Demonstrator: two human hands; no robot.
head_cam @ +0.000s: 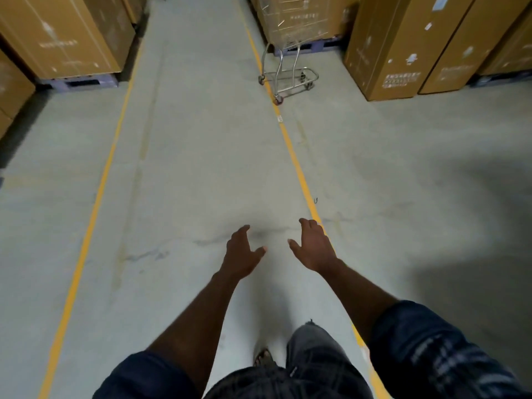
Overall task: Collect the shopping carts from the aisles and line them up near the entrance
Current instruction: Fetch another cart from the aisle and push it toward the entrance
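Ahead, a cart (294, 67) is parked on the floor (201, 154), over a line (296, 165), beside boxes (383, 47); left hand (241, 254) and right hand (315, 246) are extended, fingers (305, 223) released.

Free room: bare concrete floor (201, 154) runs as an open lane between the left yellow line (95, 197) and the right yellow line (296, 165), with nothing standing between the empty, spread left hand (241, 254) and right hand (315, 246) and the far end; more bare floor lies right of the right line. Obstacles at the sides: left cartons (57, 38) on a pallet (77, 83), and right cartons (403, 47), both outside the lines. Obstacle ahead: one shopping cart (289, 72) straddling the right line, well apart from the hands, its basket close against a wrapped carton stack (299, 15).
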